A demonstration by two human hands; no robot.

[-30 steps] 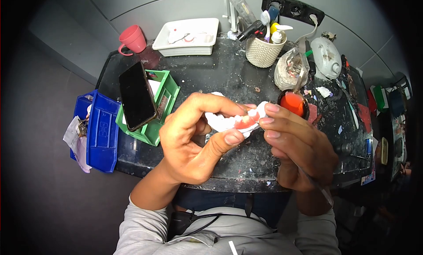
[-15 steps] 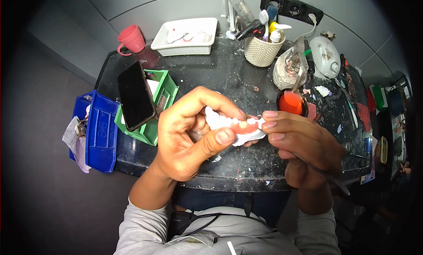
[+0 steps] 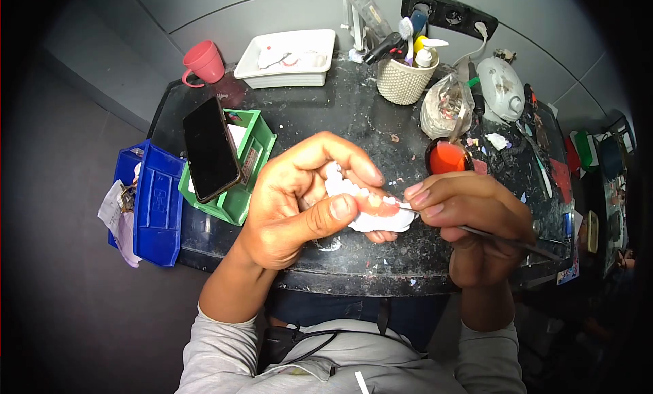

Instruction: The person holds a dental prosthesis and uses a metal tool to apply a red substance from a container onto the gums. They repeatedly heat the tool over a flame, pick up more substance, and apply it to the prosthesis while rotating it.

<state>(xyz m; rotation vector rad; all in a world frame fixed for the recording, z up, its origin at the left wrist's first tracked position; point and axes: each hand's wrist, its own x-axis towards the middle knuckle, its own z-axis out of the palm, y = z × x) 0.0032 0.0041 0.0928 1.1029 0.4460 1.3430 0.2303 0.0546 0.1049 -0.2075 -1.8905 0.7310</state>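
My left hand (image 3: 292,207) is closed round a white plaster dental model (image 3: 377,221), thumb on the near side and fingers behind it. Pink wax (image 3: 378,207) covers part of the model below a row of white teeth (image 3: 373,199). Between the fingertips of my right hand (image 3: 473,214) is a thin metal dental carving tool (image 3: 507,240). Its tip meets the right end of the tooth row, and its handle slants down to the right. Just behind my right hand stands a dark round dish of red wax (image 3: 449,156).
A phone (image 3: 211,149) leans on a green bin (image 3: 255,142), beside a blue bin (image 3: 156,203). Along the back are a pink mug (image 3: 203,64), a white tray (image 3: 282,78) and a beige tool basket (image 3: 407,82). A plastic bag (image 3: 445,108) and a white device (image 3: 501,88) sit at right.
My right hand has turned, bringing the carving tool into clear view with its tip at the teeth. The model has tilted slightly, and my left index finger has lifted off the teeth.
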